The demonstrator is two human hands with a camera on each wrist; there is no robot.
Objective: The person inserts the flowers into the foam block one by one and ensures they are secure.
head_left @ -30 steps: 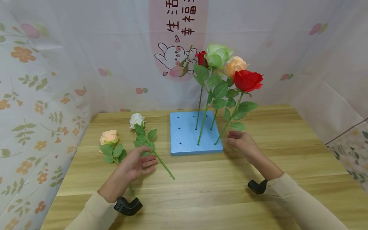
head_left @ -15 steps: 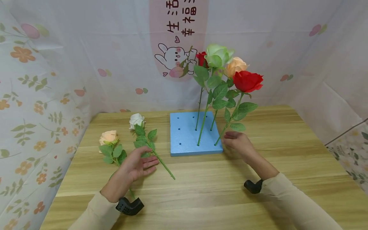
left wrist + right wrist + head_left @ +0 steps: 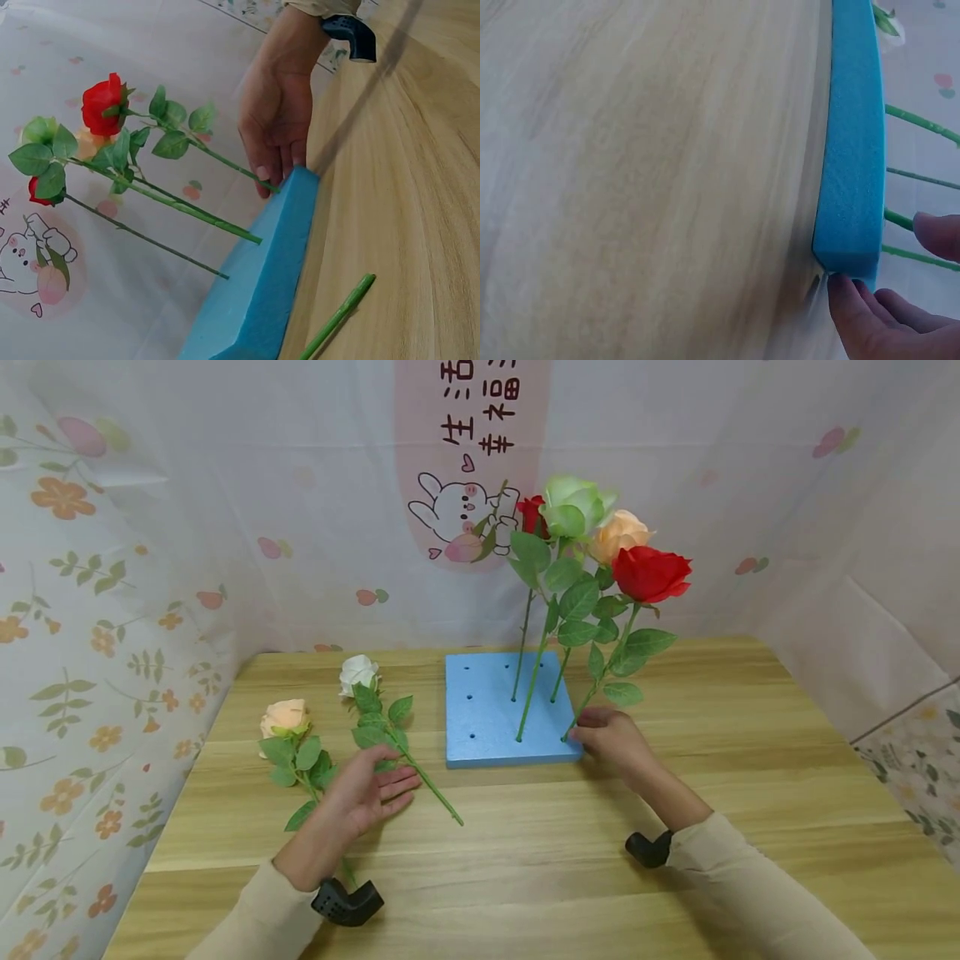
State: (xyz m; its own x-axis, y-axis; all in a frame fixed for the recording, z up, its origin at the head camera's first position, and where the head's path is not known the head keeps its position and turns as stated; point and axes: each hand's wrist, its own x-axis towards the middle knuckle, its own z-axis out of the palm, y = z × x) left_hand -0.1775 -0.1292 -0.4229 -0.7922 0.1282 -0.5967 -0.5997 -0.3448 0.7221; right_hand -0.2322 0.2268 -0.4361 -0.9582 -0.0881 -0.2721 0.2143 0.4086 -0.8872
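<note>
My left hand [image 3: 375, 789], palm turned up and fingers loosely extended, lies by the stem of a white rose [image 3: 358, 674]. Its thumb overlaps that stem in the head view. A peach rose [image 3: 285, 718] lies left of it, its stem partly hidden behind the forearm. My right hand [image 3: 615, 739] is at the front right corner of a blue pegboard [image 3: 491, 752]; in the right wrist view its fingertips [image 3: 840, 285] touch the side of the board, and the thumb [image 3: 937, 234] stands apart above the top face. Beside it rises the stem of a red rose [image 3: 651, 573].
Also upright in the board are a green-white rose [image 3: 573, 507], a second peach rose [image 3: 621, 535] and a smaller red rose [image 3: 532, 516]. Several bare holes show on the board's left and back. The wooden table [image 3: 510, 877] meets a printed cloth backdrop [image 3: 315, 527].
My right hand has moved left, from beside the board to its corner. The left hand has shifted slightly right, still palm up. Flowers and board stay in place.
</note>
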